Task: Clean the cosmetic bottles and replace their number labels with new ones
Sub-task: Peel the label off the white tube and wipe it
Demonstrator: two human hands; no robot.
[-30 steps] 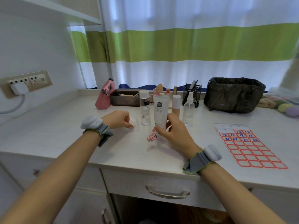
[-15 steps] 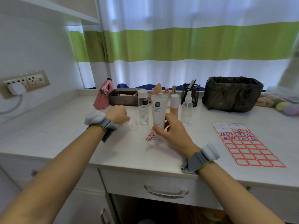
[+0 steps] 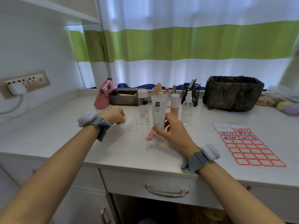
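My right hand [image 3: 173,130] wraps the smooth white cleanser tube [image 3: 158,110], upright on the desk [image 3: 64,139]. Crumpled red-edged labels [image 3: 151,135] lie just left of that grip. Left hand [image 3: 114,115] curls on a translucent pad [image 3: 131,124]. Glossy label sheet [image 3: 247,144] lies flat, right.

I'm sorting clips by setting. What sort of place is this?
Probably a home dressing table by a window: cosmetic bottles like the facial cleanser tube, a makeup sponge, and a striped curtain behind.
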